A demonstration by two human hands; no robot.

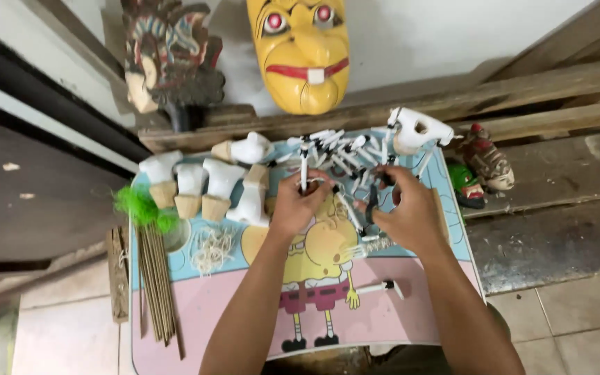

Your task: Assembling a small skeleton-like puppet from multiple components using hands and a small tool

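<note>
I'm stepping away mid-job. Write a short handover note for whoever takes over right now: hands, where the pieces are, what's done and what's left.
Left hand: pinching an upright white stick with a black tip.
Right hand: fingers closed on a small dark piece; exactly what it is cannot be told.
Both work over the small cartoon-printed table, at the pile of black-and-white sticks.
Row of white carved heads stands at left, unpainted; another white carved piece at the far right.
One loose stick lies near the front.
Thin wooden rods and pale fibre bundle untouched.
</note>
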